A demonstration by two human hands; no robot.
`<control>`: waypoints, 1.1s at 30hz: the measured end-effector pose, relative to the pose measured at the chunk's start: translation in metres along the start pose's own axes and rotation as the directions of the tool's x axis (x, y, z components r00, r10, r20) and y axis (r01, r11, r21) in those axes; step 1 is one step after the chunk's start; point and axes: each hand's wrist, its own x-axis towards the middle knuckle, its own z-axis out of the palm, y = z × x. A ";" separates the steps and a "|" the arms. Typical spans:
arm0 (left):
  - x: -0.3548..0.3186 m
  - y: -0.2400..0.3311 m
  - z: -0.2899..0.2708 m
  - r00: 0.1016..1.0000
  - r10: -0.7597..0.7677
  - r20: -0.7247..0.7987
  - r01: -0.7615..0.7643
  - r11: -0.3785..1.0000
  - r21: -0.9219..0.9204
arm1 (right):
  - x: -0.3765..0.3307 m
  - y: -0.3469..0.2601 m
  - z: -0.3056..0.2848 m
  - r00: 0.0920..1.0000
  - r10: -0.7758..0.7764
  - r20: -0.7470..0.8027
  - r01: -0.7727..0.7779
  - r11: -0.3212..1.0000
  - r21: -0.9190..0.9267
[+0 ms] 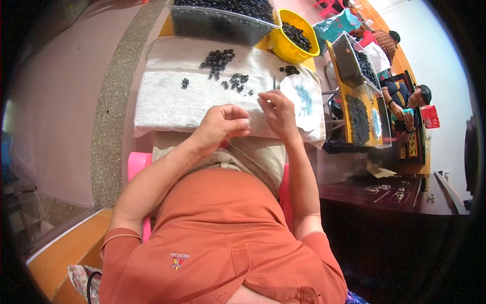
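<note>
Above the near edge of a white towel (pixel 167 104), my left hand (pixel 223 126) is closed, thumb pressed against the curled fingers; whatever is in that pinch is too small to make out. Just right of it my right hand (pixel 279 114) is also closed, fingertips together, their contents unclear. A thin dark tool (pixel 274 82) shows above its knuckles; I cannot tell whether the hand grips it. Ahead of the hands lie small black round parts (pixel 217 62) in loose groups, with another little cluster (pixel 238 81) nearer. A white sheet with tiny blue pieces (pixel 304 99) lies beside my right hand.
A clear bin of black parts (pixel 223 23) stands at the far edge, beside a yellow bucket (pixel 276 43) holding more. To the right, another table carries clear bins (pixel 359 114) of black parts, and a person in a dark cap (pixel 400 109) sits there. A dark tabletop (pixel 349 191) lies nearer right.
</note>
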 end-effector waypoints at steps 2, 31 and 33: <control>-0.001 0.001 0.001 1.000 0.004 -0.001 -0.004 1.000 -0.003 | 0.012 0.003 0.004 1.000 -0.012 -0.008 0.011 0.991 -0.134; 0.001 0.002 -0.002 1.000 0.006 -0.029 -0.007 1.000 -0.011 | 0.006 0.009 0.014 0.979 0.197 0.047 -0.195 0.852 0.487; 0.001 0.001 -0.003 1.000 0.022 -0.021 -0.023 0.999 -0.029 | 0.005 0.007 0.013 0.978 0.203 0.054 -0.201 0.823 0.532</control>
